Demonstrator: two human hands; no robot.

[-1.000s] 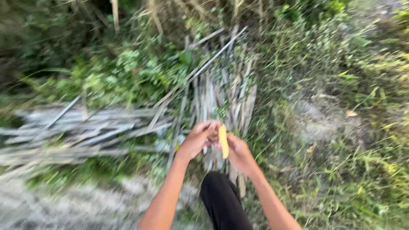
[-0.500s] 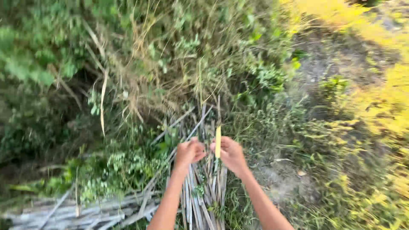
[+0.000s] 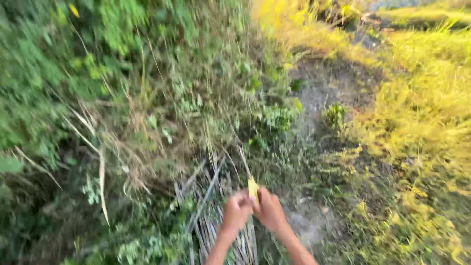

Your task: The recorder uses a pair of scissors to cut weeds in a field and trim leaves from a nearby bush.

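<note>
Grip: both hands are closing around one yellow strip (image 3: 253, 189), low in the frame just right of centre. The right hand (image 3: 271, 211) is curling its fingers around the strip's lower end, which is hidden inside the grasp; the left hand (image 3: 237, 212) is pressing against it from the other side, fingers bent, thumb side touching the strip. The two hands are touching each other, knuckles up, with the bare forearms running down out of the bottom edge. The picture is blurring here, so how tightly each finger is gripping cannot be told. Strip: short, flat, pale yellow, standing nearly upright, its top end poking out just above the hands. Below and to the left of the hands, a bundle of grey dry sticks (image 3: 211, 216) is lying on the ground, fanning upward toward the middle of the frame; the left hand is hovering over its right edge. Left half of the frame: a bank of green weeds (image 3: 73, 78) is filling it, with pale dry stalks (image 3: 101, 181) hanging through the leaves at lower left. Centre right: a patch of bare grey dirt (image 3: 333, 88) is running from the hands up toward the top. Right side: yellow sunlit grass (image 3: 427, 108) is covering the ground up to the upper right corner.
</note>
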